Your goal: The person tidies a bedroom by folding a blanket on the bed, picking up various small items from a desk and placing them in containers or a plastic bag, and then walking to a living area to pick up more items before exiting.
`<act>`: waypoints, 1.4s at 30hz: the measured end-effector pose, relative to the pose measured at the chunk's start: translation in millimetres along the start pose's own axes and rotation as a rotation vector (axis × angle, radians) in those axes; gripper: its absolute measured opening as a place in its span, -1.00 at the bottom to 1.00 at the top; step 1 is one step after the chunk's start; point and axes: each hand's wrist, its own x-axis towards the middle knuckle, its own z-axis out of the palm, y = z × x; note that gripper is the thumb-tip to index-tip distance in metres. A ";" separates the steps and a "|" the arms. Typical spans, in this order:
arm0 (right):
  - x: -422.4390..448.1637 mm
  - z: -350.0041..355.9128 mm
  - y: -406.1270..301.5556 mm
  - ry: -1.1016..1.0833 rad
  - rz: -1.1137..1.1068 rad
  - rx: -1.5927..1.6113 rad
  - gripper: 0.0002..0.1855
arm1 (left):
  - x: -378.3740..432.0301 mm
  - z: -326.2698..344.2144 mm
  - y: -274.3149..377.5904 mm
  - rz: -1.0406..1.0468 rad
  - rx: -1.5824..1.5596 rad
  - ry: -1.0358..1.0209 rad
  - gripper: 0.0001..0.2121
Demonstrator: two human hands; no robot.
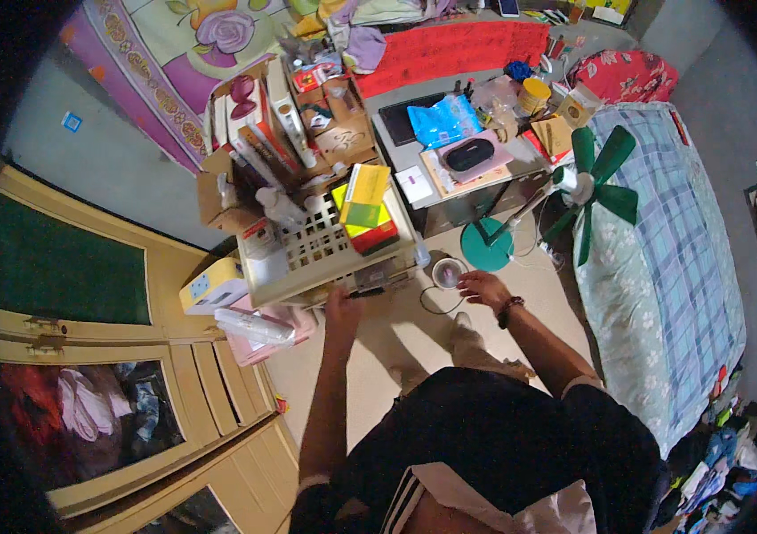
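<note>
My left hand is at the lower front edge of a cream plastic storage rack, beside a dark narrow object; whether its fingers hold that object cannot be told. My right hand hangs over the floor with its fingers apart and nothing visible in them, a dark bead bracelet on its wrist. Just left of it on the floor is a small round white container with a dark loop or cord beside it. On the rack's top tier lie a yellow and a red box and a clear plastic bottle.
A green pedestal fan with a round base stands at the right, against a bed. Ahead is a cluttered desk. Books and cardboard boxes stack behind the rack. Wooden cabinets line the left, near a pink bin.
</note>
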 end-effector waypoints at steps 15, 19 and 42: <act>-4.4 -102.5 -22.8 -0.053 -0.145 -0.218 -0.71 | 165.4 94.7 61.3 0.037 1.121 0.456 -0.12; -0.1 -101.2 -38.6 -0.015 -0.129 -0.223 -0.71 | 172.3 90.9 77.1 -0.086 1.182 0.272 -0.10; 251.5 -156.0 -211.3 0.297 -0.208 0.525 -0.48 | 122.1 44.5 70.2 0.231 0.963 0.553 -0.43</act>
